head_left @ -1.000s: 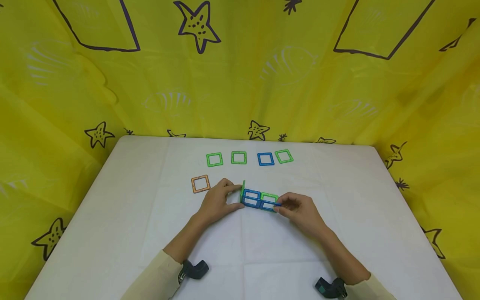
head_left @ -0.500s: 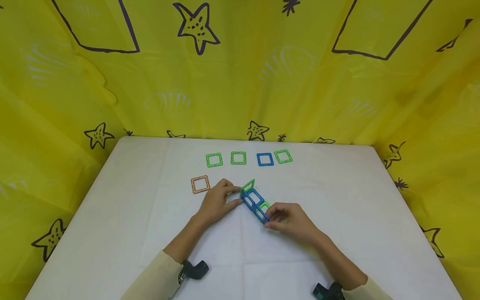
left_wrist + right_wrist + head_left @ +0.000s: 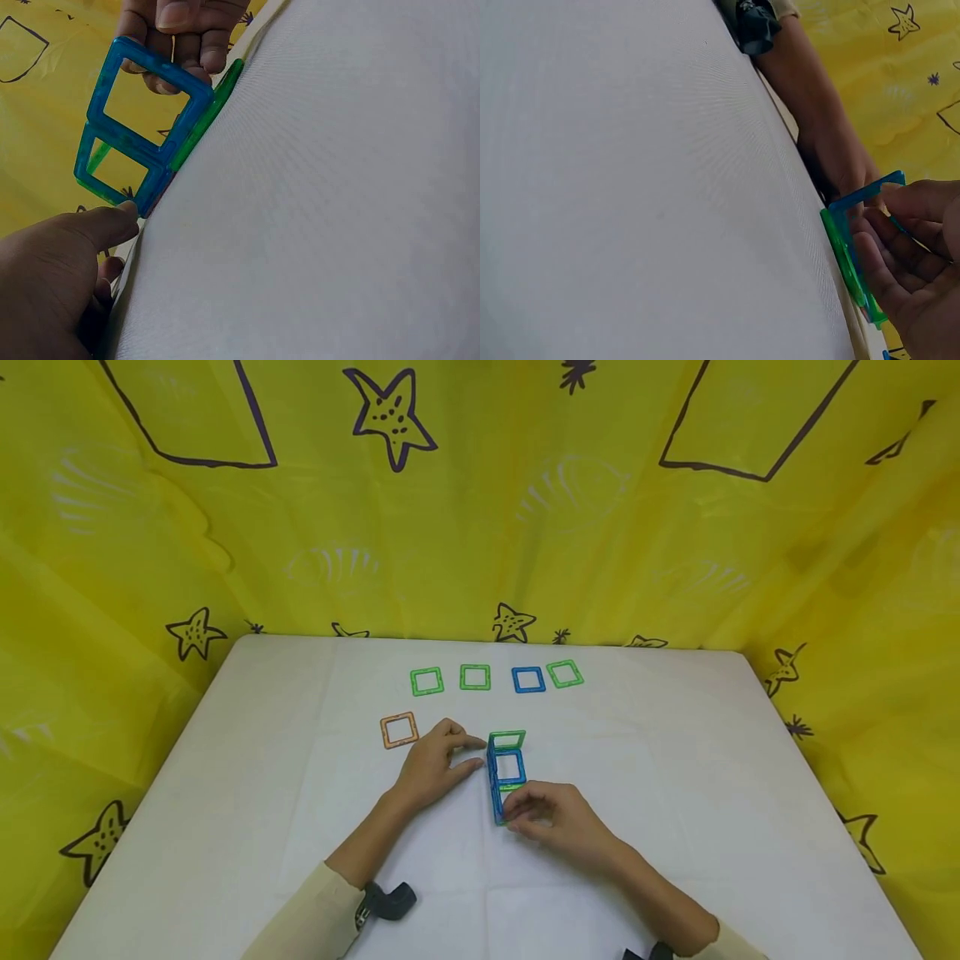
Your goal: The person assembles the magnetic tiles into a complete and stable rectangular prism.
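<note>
My right hand (image 3: 566, 822) pinches the near end of a joined group of square-frame magnetic tiles. Two blue tiles (image 3: 493, 777) stand upright in a row along its left side. A green tile (image 3: 507, 734) stands at the far end, and a flat blue tile (image 3: 522, 767) and a flat green tile (image 3: 513, 787) form the base. My left hand (image 3: 431, 770) rests to the left of the far end, thumb and index finger extended toward it. In the left wrist view, its thumb tip overlaps the lower corner of the upright blue tiles (image 3: 103, 84). My right fingers partly hide the near end.
Along the back lie a green tile (image 3: 412, 682), another green tile (image 3: 475, 687), a blue tile (image 3: 529, 690) and a third green tile (image 3: 564, 683). An orange tile (image 3: 385, 734) lies beside my left hand. A yellow patterned curtain (image 3: 450, 543) hangs behind the white table (image 3: 262, 760).
My right hand has swung the tile group's near end toward me and leftward, so it turned from lying crosswise to pointing at me. The left hand has stayed nearly still; a small gap shows there.
</note>
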`<state>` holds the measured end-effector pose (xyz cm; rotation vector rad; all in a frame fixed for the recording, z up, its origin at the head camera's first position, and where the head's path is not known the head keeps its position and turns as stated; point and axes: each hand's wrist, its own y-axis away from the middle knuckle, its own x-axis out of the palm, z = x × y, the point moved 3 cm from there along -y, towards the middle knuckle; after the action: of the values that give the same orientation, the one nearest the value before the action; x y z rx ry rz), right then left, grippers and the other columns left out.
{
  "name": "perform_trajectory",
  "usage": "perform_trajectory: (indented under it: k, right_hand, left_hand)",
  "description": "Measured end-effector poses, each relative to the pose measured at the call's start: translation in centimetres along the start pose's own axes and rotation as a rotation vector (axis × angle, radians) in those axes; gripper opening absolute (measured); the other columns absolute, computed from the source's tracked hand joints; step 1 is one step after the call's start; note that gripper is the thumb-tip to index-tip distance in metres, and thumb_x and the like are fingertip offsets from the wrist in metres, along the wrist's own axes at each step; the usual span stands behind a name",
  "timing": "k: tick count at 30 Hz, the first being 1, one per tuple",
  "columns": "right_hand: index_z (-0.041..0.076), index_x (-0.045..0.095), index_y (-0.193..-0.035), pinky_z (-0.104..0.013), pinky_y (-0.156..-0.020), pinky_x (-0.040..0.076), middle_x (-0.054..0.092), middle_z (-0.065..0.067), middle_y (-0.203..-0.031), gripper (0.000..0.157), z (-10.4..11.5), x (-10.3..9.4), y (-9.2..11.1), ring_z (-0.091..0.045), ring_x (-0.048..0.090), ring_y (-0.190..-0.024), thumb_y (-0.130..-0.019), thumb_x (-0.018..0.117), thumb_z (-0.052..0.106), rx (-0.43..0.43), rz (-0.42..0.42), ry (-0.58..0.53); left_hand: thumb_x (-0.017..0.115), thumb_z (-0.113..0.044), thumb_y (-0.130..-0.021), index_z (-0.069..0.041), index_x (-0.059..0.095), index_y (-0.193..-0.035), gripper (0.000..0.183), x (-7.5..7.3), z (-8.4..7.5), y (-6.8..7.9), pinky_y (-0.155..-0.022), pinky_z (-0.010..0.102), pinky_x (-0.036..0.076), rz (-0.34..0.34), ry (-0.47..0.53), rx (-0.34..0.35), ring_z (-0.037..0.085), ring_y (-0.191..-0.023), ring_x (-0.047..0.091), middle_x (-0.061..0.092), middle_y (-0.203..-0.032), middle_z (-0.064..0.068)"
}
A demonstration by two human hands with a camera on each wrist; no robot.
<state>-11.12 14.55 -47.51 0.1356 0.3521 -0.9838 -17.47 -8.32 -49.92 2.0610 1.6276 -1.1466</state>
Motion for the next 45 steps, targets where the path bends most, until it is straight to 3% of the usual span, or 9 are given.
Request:
perform_trajectory:
  k: [5, 9, 13, 17, 27, 34, 38, 45]
  right_hand:
    - [0.006, 0.071, -0.112, -0.029, -0.079, 0.058, 0.073, -0.008, -0.107, 0.018, -0.3, -1.3, -0.4, -0.025, 0.069, -0.094, -0.097, 0.072, -0.002, 0.010, -0.239, 0.009]
    - [0.004, 0.059, -0.139, -0.028, -0.085, 0.055, 0.065, -0.013, -0.132, 0.044, -0.8, -2.0, -0.7, -0.028, 0.064, -0.108, -0.097, 0.070, -0.003, 0.047, -0.345, 0.062]
    - [0.009, 0.041, -0.159, -0.027, -0.091, 0.051, 0.052, -0.011, -0.154, 0.069, -1.2, -2.1, -0.9, -0.028, 0.057, -0.120, -0.098, 0.070, -0.003, 0.084, -0.308, 0.105]
    - [0.010, 0.043, -0.159, -0.028, -0.091, 0.051, 0.053, -0.009, -0.153, 0.067, -1.2, -2.1, -0.9, -0.028, 0.057, -0.120, -0.098, 0.069, -0.002, 0.097, -0.284, 0.110]
    - [0.006, 0.062, -0.140, -0.029, -0.082, 0.053, 0.069, -0.003, -0.109, 0.046, -0.9, -2.8, -0.7, -0.019, 0.063, -0.098, -0.095, 0.076, 0.004, 0.137, -0.315, 0.201]
    - [0.007, 0.069, -0.128, -0.028, -0.068, 0.052, 0.065, 0.003, -0.091, 0.040, 0.0, -3.6, -0.3, -0.017, 0.061, -0.079, -0.091, 0.082, 0.011, 0.190, -0.201, 0.328]
    - [0.010, 0.068, -0.134, -0.030, -0.077, 0.052, 0.067, 0.004, -0.101, 0.052, 0.0, -4.2, -0.3, -0.018, 0.061, -0.089, -0.086, 0.087, 0.009, 0.125, -0.094, 0.325]
    - [0.020, 0.056, -0.153, -0.032, -0.084, 0.047, 0.062, 0.004, -0.138, 0.073, -1.2, -4.4, -0.6, -0.023, 0.053, -0.109, -0.087, 0.083, 0.003, 0.027, 0.056, 0.189]
  left_hand:
    - [0.083, -0.028, -0.093, -0.019, 0.081, -0.119, 0.028, 0.0, -0.1, 0.0, -0.073, 0.031, 0.045, 0.028, -0.022, -0.001, 0.013, -0.083, 0.050, 0.058, -0.105, -0.002]
    - [0.082, -0.029, -0.094, -0.020, 0.080, -0.123, 0.031, 0.0, -0.1, 0.0, -0.077, 0.032, 0.047, 0.060, -0.060, 0.006, 0.014, -0.088, 0.052, 0.057, -0.107, -0.002]
    - [0.077, -0.025, -0.097, -0.021, 0.078, -0.129, 0.032, 0.0, -0.4, 0.0, -0.081, 0.034, 0.049, 0.081, -0.103, 0.046, 0.015, -0.095, 0.053, 0.057, -0.110, -0.001]
    - [0.074, -0.021, -0.099, -0.022, 0.077, -0.131, 0.032, 0.0, -0.5, 0.0, -0.082, 0.034, 0.049, 0.083, -0.116, 0.059, 0.015, -0.096, 0.053, 0.057, -0.112, 0.000]
    - [0.074, -0.016, -0.099, -0.020, 0.079, -0.123, 0.026, 0.0, -0.2, 0.2, -0.081, 0.035, 0.050, 0.037, -0.047, 0.021, 0.015, -0.091, 0.056, 0.060, -0.110, -0.001]
    - [0.074, -0.016, -0.098, -0.020, 0.080, -0.119, 0.023, 0.0, 0.0, 0.1, -0.080, 0.035, 0.050, 0.011, -0.009, 0.024, 0.013, -0.089, 0.057, 0.061, -0.107, -0.002]
    - [0.075, -0.016, -0.098, -0.020, 0.080, -0.119, 0.023, 0.0, 0.0, 0.1, -0.080, 0.035, 0.051, 0.012, -0.002, 0.022, 0.014, -0.089, 0.057, 0.061, -0.107, -0.002]
    - [0.076, -0.017, -0.097, -0.020, 0.080, -0.119, 0.023, 0.0, 0.0, 0.1, -0.080, 0.034, 0.050, 0.026, -0.007, 0.015, 0.013, -0.089, 0.056, 0.060, -0.107, -0.002]
